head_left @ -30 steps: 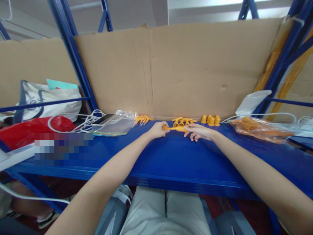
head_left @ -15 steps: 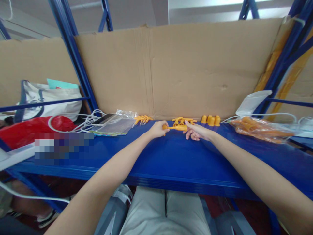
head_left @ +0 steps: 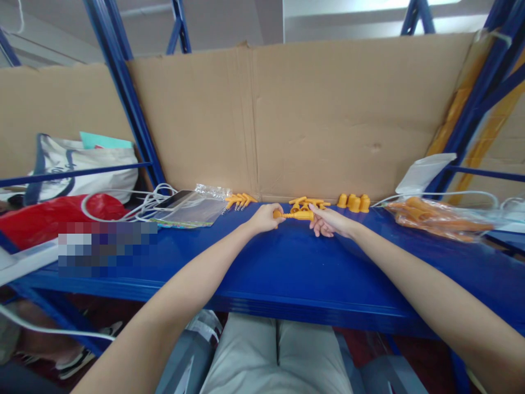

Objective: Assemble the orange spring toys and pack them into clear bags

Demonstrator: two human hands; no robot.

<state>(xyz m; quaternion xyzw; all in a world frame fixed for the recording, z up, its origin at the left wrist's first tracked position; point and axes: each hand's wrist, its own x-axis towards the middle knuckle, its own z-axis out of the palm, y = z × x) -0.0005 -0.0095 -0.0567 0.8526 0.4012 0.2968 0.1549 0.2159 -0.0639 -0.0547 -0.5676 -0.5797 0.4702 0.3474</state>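
Observation:
Above the blue tabletop point(head_left: 287, 262), an orange plastic corkscrew point(head_left: 301, 216) lies level between my two hands. My left hand point(head_left: 264, 219) is closed around its ringed left end, which the fingers partly cover. At the wider right end, the thumb and forefinger of my right hand point(head_left: 330, 220) pinch it, while the other fingers curl loosely below. Just behind the hands sit several orange plastic pieces point(head_left: 307, 202) in a heap. To their left lie orange T-shaped handles point(head_left: 243, 199) with metal spirals, and to the right stand several orange bell-shaped caps point(head_left: 353, 202).
A clear bag of orange parts point(head_left: 435, 219) lies on the right. Left of the hands are a clear plastic bag point(head_left: 197, 210), white cables point(head_left: 151, 200) and a red bag point(head_left: 61, 216). A cardboard panel point(head_left: 307, 120) closes off the back between blue posts.
Both hands stay in nearly the same place, holding the corkscrew. The fingers of my right hand have shifted slightly at its wide end.

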